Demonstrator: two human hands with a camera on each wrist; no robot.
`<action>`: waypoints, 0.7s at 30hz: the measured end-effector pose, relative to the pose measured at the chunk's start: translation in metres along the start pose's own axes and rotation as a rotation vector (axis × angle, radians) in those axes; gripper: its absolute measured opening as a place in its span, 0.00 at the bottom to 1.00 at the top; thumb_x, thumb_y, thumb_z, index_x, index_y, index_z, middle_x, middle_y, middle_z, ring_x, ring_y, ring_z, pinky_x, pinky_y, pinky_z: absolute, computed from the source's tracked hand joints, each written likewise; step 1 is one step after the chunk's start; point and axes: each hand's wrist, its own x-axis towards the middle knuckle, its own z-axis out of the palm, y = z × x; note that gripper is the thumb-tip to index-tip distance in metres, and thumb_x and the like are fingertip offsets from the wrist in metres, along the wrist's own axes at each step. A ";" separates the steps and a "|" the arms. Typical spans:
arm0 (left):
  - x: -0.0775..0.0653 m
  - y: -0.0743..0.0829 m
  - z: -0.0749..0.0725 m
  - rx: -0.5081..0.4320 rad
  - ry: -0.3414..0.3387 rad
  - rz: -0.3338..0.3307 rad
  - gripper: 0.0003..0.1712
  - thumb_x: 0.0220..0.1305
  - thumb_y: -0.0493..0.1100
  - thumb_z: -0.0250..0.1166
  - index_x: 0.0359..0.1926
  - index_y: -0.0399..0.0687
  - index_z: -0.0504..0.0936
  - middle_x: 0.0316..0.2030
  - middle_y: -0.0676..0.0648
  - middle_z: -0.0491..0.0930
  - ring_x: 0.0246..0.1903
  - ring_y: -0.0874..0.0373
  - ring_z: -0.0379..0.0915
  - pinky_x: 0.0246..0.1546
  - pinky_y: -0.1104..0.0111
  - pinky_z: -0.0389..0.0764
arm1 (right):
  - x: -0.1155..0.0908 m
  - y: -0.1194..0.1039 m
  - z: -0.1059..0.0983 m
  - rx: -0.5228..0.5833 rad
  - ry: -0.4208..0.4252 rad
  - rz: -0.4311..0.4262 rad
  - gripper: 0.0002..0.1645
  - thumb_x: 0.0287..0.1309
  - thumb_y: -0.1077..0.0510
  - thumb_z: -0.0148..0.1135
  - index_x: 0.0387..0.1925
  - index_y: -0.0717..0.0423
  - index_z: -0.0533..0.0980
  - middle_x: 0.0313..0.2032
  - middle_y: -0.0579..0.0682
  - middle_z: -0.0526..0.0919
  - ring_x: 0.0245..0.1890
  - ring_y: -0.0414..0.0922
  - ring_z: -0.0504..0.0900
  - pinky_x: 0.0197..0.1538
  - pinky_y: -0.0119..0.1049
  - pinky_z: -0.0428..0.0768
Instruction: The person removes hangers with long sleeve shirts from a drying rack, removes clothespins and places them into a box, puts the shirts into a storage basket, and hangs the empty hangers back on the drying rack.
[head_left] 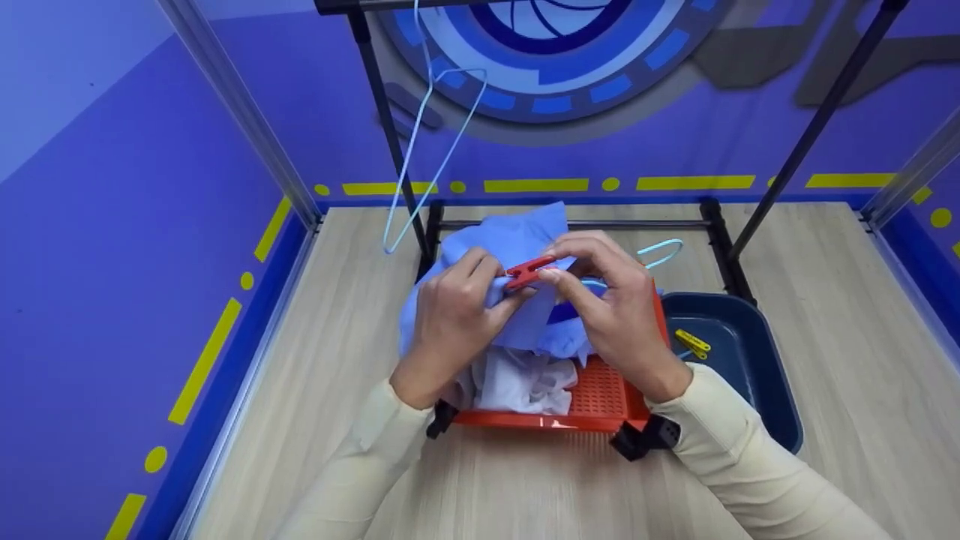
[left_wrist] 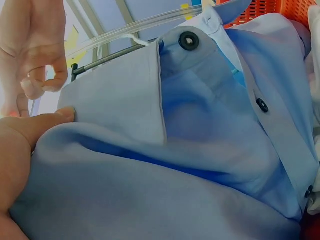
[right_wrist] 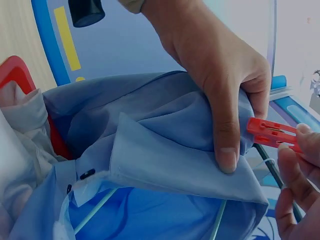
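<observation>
A light blue button-up shirt (head_left: 517,232) is held up over the basket, with a pale hanger (right_wrist: 218,220) showing inside its opening. My left hand (head_left: 454,311) pinches the shirt's fabric, its thumb lying on the collar flap (right_wrist: 165,162) in the right wrist view. Between thumb and fingertips, my right hand (head_left: 615,300) pinches a red clothespin (head_left: 529,272). One end of the clothespin meets the fabric beside my left fingers; whether it clamps the cloth cannot be made out. A dark button (left_wrist: 189,41) shows near the collar in the left wrist view.
Below the hands stands an orange basket (head_left: 551,422) holding white cloth (head_left: 525,382). To its right, a dark tray (head_left: 765,375) contains yellow clothespins (head_left: 691,342). Behind, a black rack (head_left: 386,124) carries a hanging light blue hanger (head_left: 411,150).
</observation>
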 end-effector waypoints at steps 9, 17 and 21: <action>-0.002 -0.004 0.001 0.003 0.007 -0.008 0.21 0.53 0.57 0.73 0.27 0.47 0.76 0.23 0.51 0.70 0.18 0.62 0.64 0.19 0.74 0.70 | -0.003 0.003 -0.008 0.048 0.044 0.008 0.13 0.60 0.65 0.62 0.46 0.55 0.78 0.48 0.49 0.78 0.26 0.42 0.76 0.32 0.29 0.79; -0.004 -0.008 0.001 0.002 -0.016 -0.027 0.23 0.52 0.58 0.72 0.27 0.45 0.75 0.21 0.50 0.68 0.17 0.61 0.63 0.19 0.73 0.70 | -0.011 0.010 -0.020 0.025 0.006 0.074 0.19 0.61 0.64 0.61 0.54 0.55 0.75 0.54 0.49 0.76 0.26 0.42 0.78 0.36 0.28 0.80; -0.005 -0.009 -0.001 0.018 -0.029 -0.030 0.24 0.53 0.59 0.72 0.25 0.46 0.74 0.20 0.50 0.66 0.17 0.62 0.61 0.18 0.75 0.65 | -0.016 0.015 -0.026 0.046 -0.018 0.103 0.21 0.60 0.66 0.62 0.56 0.56 0.74 0.54 0.47 0.74 0.28 0.43 0.78 0.33 0.28 0.78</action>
